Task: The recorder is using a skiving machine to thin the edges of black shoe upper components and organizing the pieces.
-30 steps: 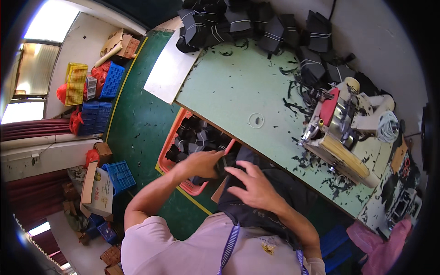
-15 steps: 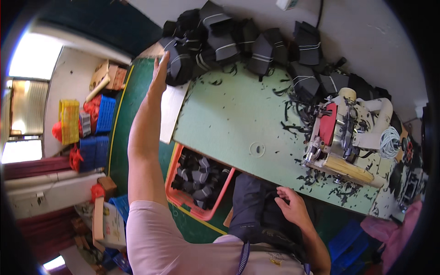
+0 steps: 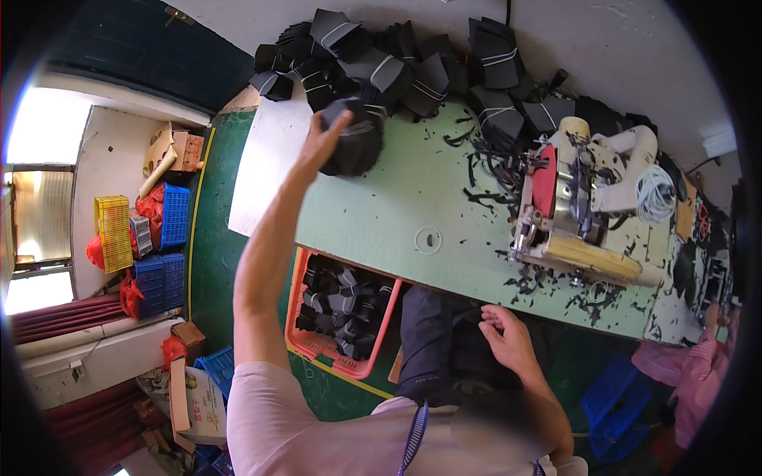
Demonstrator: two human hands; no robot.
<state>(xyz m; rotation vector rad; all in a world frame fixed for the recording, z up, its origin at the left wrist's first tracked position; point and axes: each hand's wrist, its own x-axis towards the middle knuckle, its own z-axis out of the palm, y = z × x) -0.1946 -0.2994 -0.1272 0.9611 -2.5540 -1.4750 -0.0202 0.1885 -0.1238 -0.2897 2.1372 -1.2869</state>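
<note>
My left hand [image 3: 321, 147], its arm stretched over the table, is closed on a bundle of dark cut pieces [image 3: 355, 143]. The bundle is blurred, tied with a light band, and hangs over the green tabletop [image 3: 365, 214]. Behind it, against the wall, lies a heap of similar black and grey banded bundles [image 3: 425, 83]. Over my lap, just off the table's front edge, my right hand [image 3: 508, 341] has loosely bent fingers, apart from the thumb, and holds nothing.
A sewing-type machine [image 3: 575, 206] with a red plate stands at the right among black scraps [image 3: 492, 174]. Below the table, an orange crate [image 3: 345, 366] holds several grey-black bundles. Blue crates [image 3: 163, 278] and a yellow crate [image 3: 113, 230] stand at the left.
My left hand has come from the heap's left end toward the right and nearer me, bringing a bundle with it. The view has shifted; my right hand stays over my lap.
</note>
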